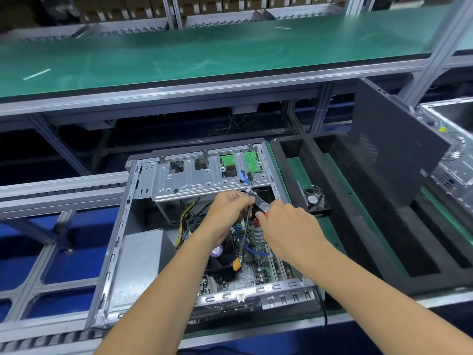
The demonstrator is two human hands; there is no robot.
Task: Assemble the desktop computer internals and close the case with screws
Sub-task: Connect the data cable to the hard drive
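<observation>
Fingers [247, 199] of the left hand [227, 213] are pinching a thin cable bundle [244, 231], while the right hand [286, 224] is gripping red-handled cutters [261, 204] at it. Both are working over the open computer case [143, 252], lying on the green surface [294, 165] beside a black foam tray [358, 226].

Bright, even light falls from overhead, with soft, faint shadows. White glare streaks the green shelf [179, 57] and flares on the case [256, 290] rim nearest the camera. The wide lens bows straight rails toward the edges. The far boxes [204, 6] and upper corners are blurred; the middle is fairly sharp.
</observation>
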